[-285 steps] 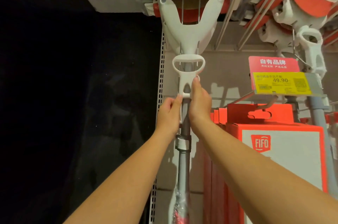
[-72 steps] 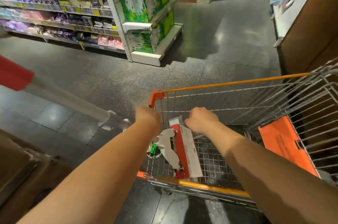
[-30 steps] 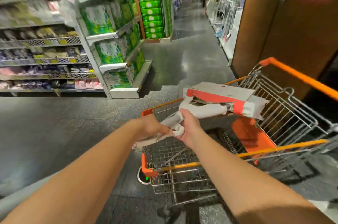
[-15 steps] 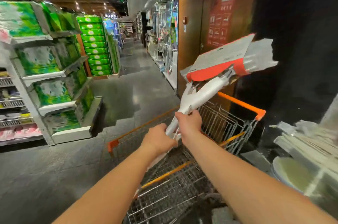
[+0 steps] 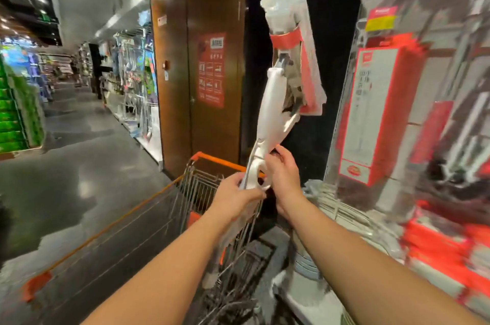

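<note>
Your left hand (image 5: 237, 192) and right hand (image 5: 283, 173) both grip the white mop (image 5: 273, 107) low on its frame, fingers curled round it. The mop stands nearly upright, head up, above the shopping cart (image 5: 201, 187), shelf (image 5: 397, 112) just right.

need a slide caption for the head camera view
A person's left hand and right hand grip a white mop, its wrapped head up, above an orange-rimmed shopping cart in a store aisle.

Wire cart (image 5: 214, 158) with orange rim; red poster (image 5: 210, 70) on brown door (image 5: 172, 73)
</note>
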Demonstrator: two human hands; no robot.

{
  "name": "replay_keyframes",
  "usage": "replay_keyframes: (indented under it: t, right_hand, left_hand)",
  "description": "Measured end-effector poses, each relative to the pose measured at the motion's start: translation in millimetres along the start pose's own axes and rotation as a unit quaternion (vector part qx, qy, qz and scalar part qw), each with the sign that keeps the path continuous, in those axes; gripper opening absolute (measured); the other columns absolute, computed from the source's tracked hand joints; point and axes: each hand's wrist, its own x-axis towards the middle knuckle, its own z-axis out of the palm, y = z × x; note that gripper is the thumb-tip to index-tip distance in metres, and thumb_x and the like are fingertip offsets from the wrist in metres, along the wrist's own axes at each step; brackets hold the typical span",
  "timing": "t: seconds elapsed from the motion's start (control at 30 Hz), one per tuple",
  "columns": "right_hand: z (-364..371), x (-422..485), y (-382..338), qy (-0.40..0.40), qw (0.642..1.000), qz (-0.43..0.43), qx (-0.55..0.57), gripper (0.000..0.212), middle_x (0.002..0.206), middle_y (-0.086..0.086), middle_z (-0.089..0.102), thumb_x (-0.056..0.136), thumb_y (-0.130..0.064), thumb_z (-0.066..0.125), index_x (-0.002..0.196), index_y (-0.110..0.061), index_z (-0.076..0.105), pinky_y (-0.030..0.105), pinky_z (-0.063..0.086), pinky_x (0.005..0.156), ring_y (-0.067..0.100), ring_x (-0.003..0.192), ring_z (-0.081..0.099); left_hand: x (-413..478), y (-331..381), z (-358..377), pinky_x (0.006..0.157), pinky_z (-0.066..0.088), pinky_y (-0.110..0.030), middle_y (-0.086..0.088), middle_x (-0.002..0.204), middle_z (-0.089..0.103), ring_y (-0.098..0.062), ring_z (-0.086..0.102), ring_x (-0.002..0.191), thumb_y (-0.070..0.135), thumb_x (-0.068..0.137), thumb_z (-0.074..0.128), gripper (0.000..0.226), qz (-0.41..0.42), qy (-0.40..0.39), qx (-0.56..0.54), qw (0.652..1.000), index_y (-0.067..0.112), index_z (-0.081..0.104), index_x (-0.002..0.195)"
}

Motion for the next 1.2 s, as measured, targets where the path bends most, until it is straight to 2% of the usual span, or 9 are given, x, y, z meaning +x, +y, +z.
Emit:
replay_keyframes:
  t: [0.1, 0.27, 0.43, 0.57, 0.67, 0.8, 0.93, 1.03, 1.2]
  right_hand:
    - [-28.7, 13.8, -9.2, 0.002, 0.998, 0.060, -0.002, 0.060, 0.123, 0.009, 0.063, 0.081, -0.046, 0.064, 0.133, -0.018, 0.055, 0.048, 0.047, 0.100, 0.025, 0.110, 0.060]
    - [-74.5, 38.9, -22.0, 0.020, 0.999, 0.049, -0.002, 0.025, 0.104, 0.009, 0.069, 0.092, -0.037, 0.059, 0.106, -0.018, 0.068, 0.045, 0.050, 0.093, 0.025, 0.101, 0.063]
    - [-105.2, 88.8, -38.7, 0.089, 0.996, -0.017, -0.019, 0.014, 0.090, 0.006, 0.070, 0.090, -0.028, 0.064, 0.090, -0.015, 0.069, 0.036, 0.053, 0.080, 0.020, 0.085, 0.065]
    - [-120.1, 128.9, -49.3, 0.111, 0.991, -0.060, -0.051, 0.018, 0.080, 0.008, 0.070, 0.087, -0.028, 0.067, 0.083, -0.011, 0.068, 0.032, 0.053, 0.070, 0.020, 0.074, 0.067]
    - [-127.0, 152.3, -52.2, 0.096, 0.988, -0.089, -0.084, 0.016, 0.077, 0.008, 0.068, 0.087, -0.027, 0.065, 0.080, -0.013, 0.066, 0.037, 0.054, 0.071, 0.022, 0.072, 0.066]
    - [-128.0, 171.2, -61.8, 0.037, 0.987, -0.136, -0.076, 0.010, 0.085, 0.005, 0.070, 0.090, -0.019, 0.061, 0.094, -0.015, 0.069, 0.026, 0.052, 0.065, 0.016, 0.077, 0.068]
    - [-113.9, 191.1, -65.9, 0.030, 0.986, -0.151, -0.066, 0.013, 0.085, -0.004, 0.070, 0.094, -0.023, 0.057, 0.103, -0.019, 0.067, 0.014, 0.048, 0.057, 0.007, 0.074, 0.067]
    - [-94.7, 206.9, -67.6, 0.047, 0.986, -0.144, -0.077, 0.014, 0.082, -0.002, 0.070, 0.097, -0.029, 0.052, 0.098, -0.021, 0.064, 0.018, 0.049, 0.057, 0.009, 0.071, 0.067]
    - [-60.2, 237.5, -80.9, 0.129, 0.965, -0.210, -0.088, 0.016, 0.078, -0.002, 0.064, 0.097, -0.026, 0.051, 0.083, -0.025, 0.058, 0.024, 0.048, 0.059, 0.012, 0.070, 0.063]
  left_hand:
    - [9.4, 12.4, 29.6, 0.051, 0.049, -0.027, -0.003, 0.069, 0.067, -0.017, 0.063, 0.062, 0.003, 0.077, 0.070, 0.016, -0.007, -0.056, -0.091, 0.994, 0.018, 0.070, 0.085]
    - [32.6, 25.3, 78.9, 0.054, 0.051, -0.027, -0.002, 0.068, 0.070, -0.013, 0.067, 0.058, 0.008, 0.086, 0.064, 0.007, 0.010, -0.117, -0.147, 0.982, 0.014, 0.067, 0.087]
    - [76.8, 35.1, 125.2, 0.073, 0.052, -0.024, -0.004, 0.093, 0.074, -0.015, 0.069, 0.087, 0.026, 0.095, 0.056, 0.017, 0.041, -0.137, -0.120, 0.982, 0.018, 0.068, 0.105]
    - [110.8, 52.3, 162.1, 0.068, 0.044, -0.017, 0.009, 0.098, 0.065, -0.001, 0.061, 0.088, 0.040, 0.100, 0.040, 0.024, 0.068, -0.047, -0.099, 0.992, 0.028, 0.057, 0.113]
    - [137.1, 58.7, 182.9, 0.075, 0.049, -0.024, 0.008, 0.094, 0.064, -0.004, 0.060, 0.086, 0.044, 0.101, 0.034, 0.026, 0.073, 0.025, -0.100, 0.992, 0.030, 0.056, 0.107]
    - [168.5, 68.5, 184.9, 0.081, 0.055, -0.038, -0.001, 0.088, 0.068, -0.015, 0.066, 0.083, 0.047, 0.100, 0.034, 0.036, 0.077, 0.079, -0.125, 0.986, 0.024, 0.061, 0.100]
    - [205.8, 80.0, 173.6, 0.075, 0.054, -0.033, -0.004, 0.083, 0.069, -0.016, 0.067, 0.078, 0.043, 0.102, 0.032, 0.040, 0.083, 0.093, -0.170, 0.978, 0.019, 0.063, 0.093]
    - [228.2, 83.3, 166.9, 0.072, 0.055, -0.030, -0.001, 0.081, 0.068, -0.013, 0.067, 0.076, 0.041, 0.103, 0.030, 0.037, 0.095, 0.102, -0.184, 0.973, 0.024, 0.059, 0.087]
    - [267.9, 99.0, 146.5, 0.076, 0.054, -0.032, 0.003, 0.083, 0.065, -0.012, 0.064, 0.081, 0.041, 0.103, 0.028, 0.036, 0.120, 0.083, -0.169, 0.975, 0.031, 0.056, 0.083]
